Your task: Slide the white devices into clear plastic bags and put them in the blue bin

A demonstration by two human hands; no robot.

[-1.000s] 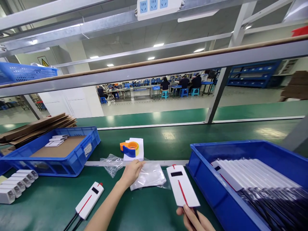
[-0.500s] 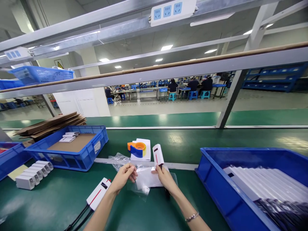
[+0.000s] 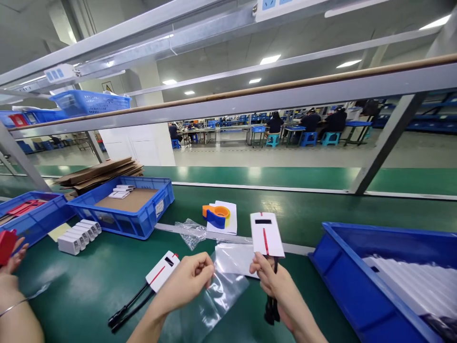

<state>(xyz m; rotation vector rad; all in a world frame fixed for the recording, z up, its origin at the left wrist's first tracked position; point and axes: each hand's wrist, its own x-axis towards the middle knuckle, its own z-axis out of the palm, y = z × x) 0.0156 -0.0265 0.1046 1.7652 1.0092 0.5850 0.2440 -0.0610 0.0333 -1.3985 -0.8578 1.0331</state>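
A person stands at a green conveyor belt, with an orange and blue tape dispenser (image 3: 216, 215) on white paper as the fixed mark. Nearer than the dispenser and to its right, the right hand (image 3: 276, 281) holds a white device (image 3: 266, 233) upright. The fingers are closed around its lower end and its black cable (image 3: 272, 305). Half a second ago this device was seen edge-on, close beside the dispenser; now its flat face, with a red stripe and a dark window, is turned to us.

Nearer than the dispenser and slightly left, the left hand (image 3: 185, 281) pinches a clear plastic bag (image 3: 217, 290) between thumb and curled fingers. Earlier both hands were down at the pile of bags (image 3: 235, 257); now one bag is lifted clear, drooping between the hands.

Left of the dispenser, a second white device (image 3: 163, 270) lies flat with its cables. Farther left, a co-worker's hand (image 3: 10, 259) with a red object (image 3: 6, 245) has come into sight at the edge.

The bag's opening is hard to make out through the glare. The pile is partly hidden behind the held device. The cable's lower end is lost behind the right wrist. Right of the dispenser, a blue bin (image 3: 342, 267) of white parts is cut off by the frame.
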